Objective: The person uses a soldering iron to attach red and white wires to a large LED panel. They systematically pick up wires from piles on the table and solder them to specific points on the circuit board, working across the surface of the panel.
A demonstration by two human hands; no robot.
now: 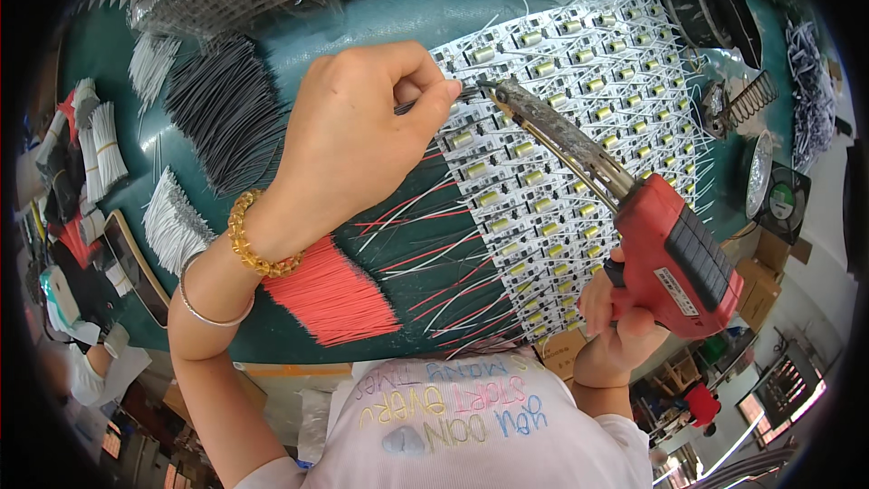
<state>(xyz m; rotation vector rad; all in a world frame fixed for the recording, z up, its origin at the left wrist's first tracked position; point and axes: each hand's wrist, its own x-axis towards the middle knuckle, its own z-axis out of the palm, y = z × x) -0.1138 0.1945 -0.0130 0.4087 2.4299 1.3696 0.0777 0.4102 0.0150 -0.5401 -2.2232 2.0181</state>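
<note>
My left hand [362, 122] is closed in a pinch on thin black wire [406, 109] over the top left corner of a panel of small circuit boards [466, 170]. In my right hand [625, 326] is a red soldering gun [681, 258], its dark tip close to my left fingertips at the wire's end. Whether the tip touches a board is too small to tell. The boards carry many yellowish cylindrical parts. Red and white wires [453, 294] stick out from the panel's left edge.
Left of the panel lie cut black wires [222, 104], red wires [330, 294] and white wires [176, 222]. A phone-like slab [136, 267] rests near the left edge. On the right stand a coil spring holder [749, 101], a black round object [711, 9] and a small fan [786, 202].
</note>
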